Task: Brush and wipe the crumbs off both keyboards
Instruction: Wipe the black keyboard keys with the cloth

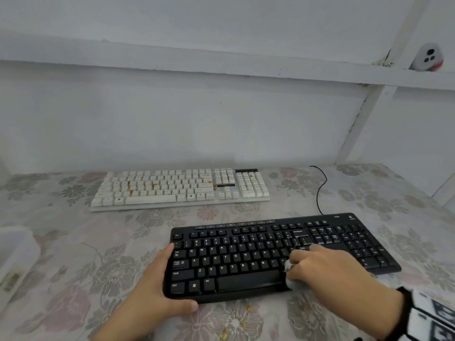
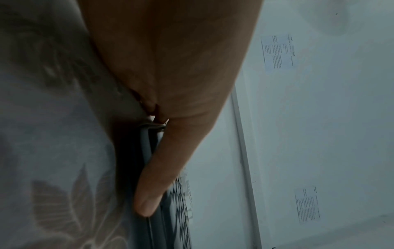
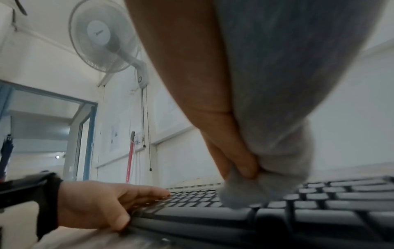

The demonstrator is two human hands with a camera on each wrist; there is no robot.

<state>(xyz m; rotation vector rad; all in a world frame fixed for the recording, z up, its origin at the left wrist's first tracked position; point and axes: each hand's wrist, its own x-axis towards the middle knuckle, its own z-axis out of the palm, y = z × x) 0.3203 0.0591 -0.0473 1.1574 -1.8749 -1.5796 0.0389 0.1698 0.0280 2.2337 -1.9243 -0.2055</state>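
A black keyboard lies near me on the floral tablecloth. My left hand holds its front-left corner, fingers along the left end and thumb against the front edge. My right hand grips a bunched grey cloth and presses it on the keys just right of the space bar. In the right wrist view the cloth touches the black keys, with my left hand beyond. A white keyboard with orange crumbs between its keys lies further back.
Loose yellow crumbs lie on the cloth in front of the black keyboard. Its black cable loops back toward the wall. A white plastic container stands at the left edge. A white wall closes the back.
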